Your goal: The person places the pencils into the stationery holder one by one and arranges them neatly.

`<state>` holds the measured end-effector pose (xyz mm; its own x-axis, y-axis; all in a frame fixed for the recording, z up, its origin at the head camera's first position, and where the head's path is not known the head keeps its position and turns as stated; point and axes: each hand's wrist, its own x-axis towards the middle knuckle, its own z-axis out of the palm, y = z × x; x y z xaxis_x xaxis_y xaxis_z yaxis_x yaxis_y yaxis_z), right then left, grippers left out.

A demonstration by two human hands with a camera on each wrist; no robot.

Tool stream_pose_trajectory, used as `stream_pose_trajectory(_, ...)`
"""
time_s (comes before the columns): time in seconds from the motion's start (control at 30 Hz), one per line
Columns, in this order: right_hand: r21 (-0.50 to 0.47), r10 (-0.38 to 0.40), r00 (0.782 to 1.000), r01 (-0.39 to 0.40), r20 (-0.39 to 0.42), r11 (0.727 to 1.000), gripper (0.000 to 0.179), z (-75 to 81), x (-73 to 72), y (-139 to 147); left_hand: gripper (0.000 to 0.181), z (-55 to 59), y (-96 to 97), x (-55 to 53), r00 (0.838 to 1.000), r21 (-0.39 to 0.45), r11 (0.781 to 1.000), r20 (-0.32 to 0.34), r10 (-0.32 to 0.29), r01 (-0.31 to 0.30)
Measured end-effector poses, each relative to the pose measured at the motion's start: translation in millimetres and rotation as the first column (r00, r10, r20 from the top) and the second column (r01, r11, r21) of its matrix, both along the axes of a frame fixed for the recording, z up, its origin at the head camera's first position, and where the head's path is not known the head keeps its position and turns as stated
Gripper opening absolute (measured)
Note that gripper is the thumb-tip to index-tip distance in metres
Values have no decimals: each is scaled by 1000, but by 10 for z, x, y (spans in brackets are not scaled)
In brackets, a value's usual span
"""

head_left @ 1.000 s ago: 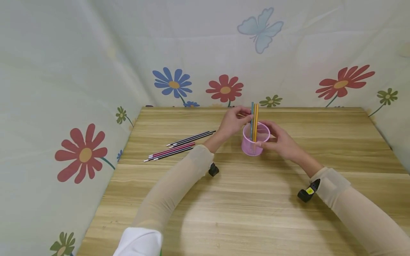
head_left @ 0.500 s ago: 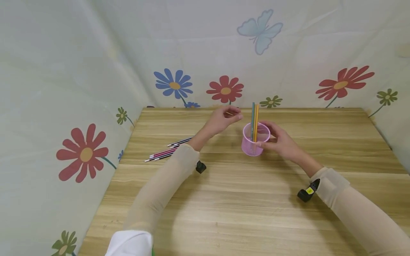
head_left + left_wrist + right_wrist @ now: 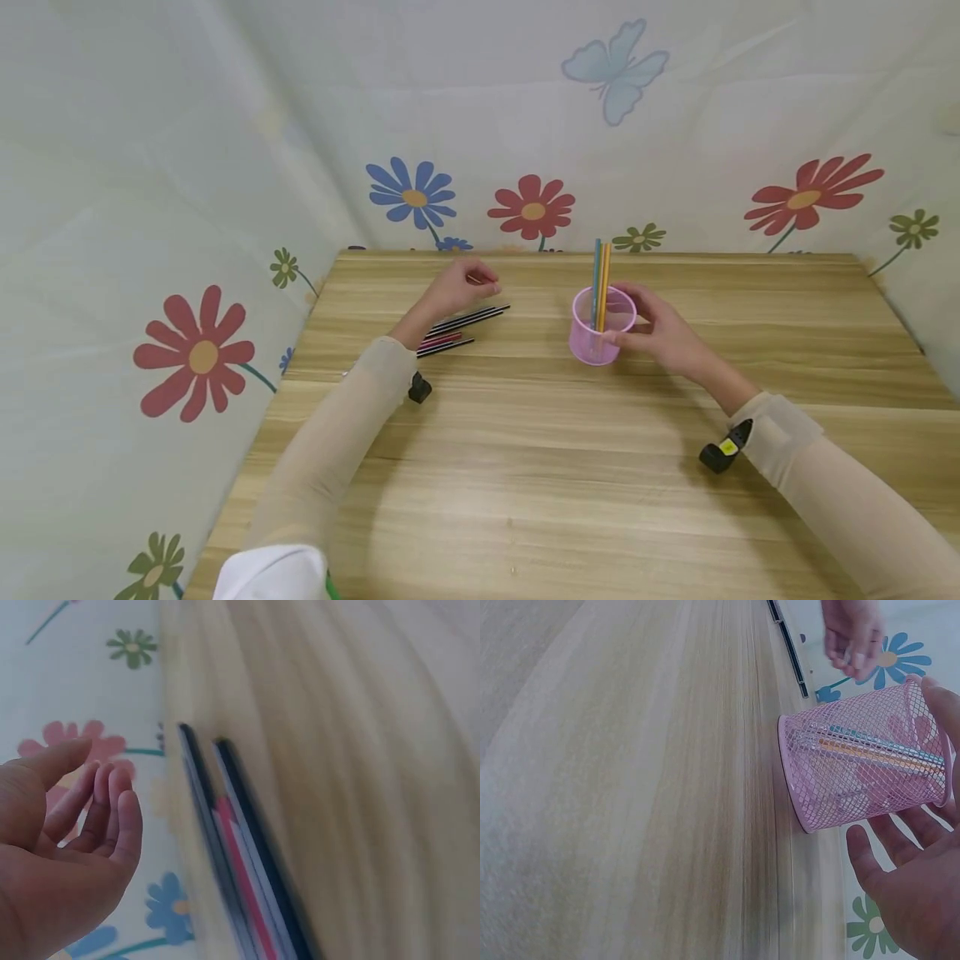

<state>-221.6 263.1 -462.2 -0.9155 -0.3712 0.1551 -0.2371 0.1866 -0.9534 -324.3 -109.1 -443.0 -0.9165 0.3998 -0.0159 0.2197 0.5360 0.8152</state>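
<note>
A pink mesh pencil cup [image 3: 583,343] stands upright on the table, with teal [image 3: 597,271] and yellow pencils [image 3: 605,275] standing in it. My right hand [image 3: 667,337] holds the cup near its rim from the right, thumb in front and fingers behind. Over the table to the left, my left hand [image 3: 450,292] is raised with loosely bent fingers and holds nothing. Below it lie several black striped pencils [image 3: 480,317] and a pink-red one [image 3: 442,341], partly hidden by the left arm. In the left wrist view these pencils [image 3: 259,825] lie beside the hand.
The wooden table [image 3: 540,467] meets a flower-printed cloth [image 3: 675,125] at its back and left edges. Black wrist cameras sit under the left wrist [image 3: 420,388] and the right wrist [image 3: 723,450].
My left hand has let go of the upright pencils in the cup and moved left, over the pencils on the table. The right hand and the cup have stayed in place.
</note>
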Motion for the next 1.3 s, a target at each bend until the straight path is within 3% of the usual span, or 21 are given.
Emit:
stream_pose_trajectory(0.2,19,-2,1000,2,-1,1000,76,-5,8,15,24,-205,-188,-11,1000,-64,998,-6,16,-16)
stream_pose_trajectory(0.43,21,-4,1000,4,-3,1000,76,-11,-9,18,19,-302,-284,-47,1000,-126,992,-21,15,-18)
stream_pose_trajectory(0.83,22,-10,1000,10,7,1000,76,16,-9,-1,11,-293,-280,-66,999,-242,970,-32,-10,2)
stream_pose_trajectory(1.1,20,-15,1000,15,-13,1000,76,26,-3,4,9,-317,-263,-115,999,-259,966,-26,-19,12)
stream_pose_trajectory(1.3,25,-8,1000,8,-8,1000,76,18,-13,8,10,-296,-230,-89,1000,-271,962,-12,-27,23)
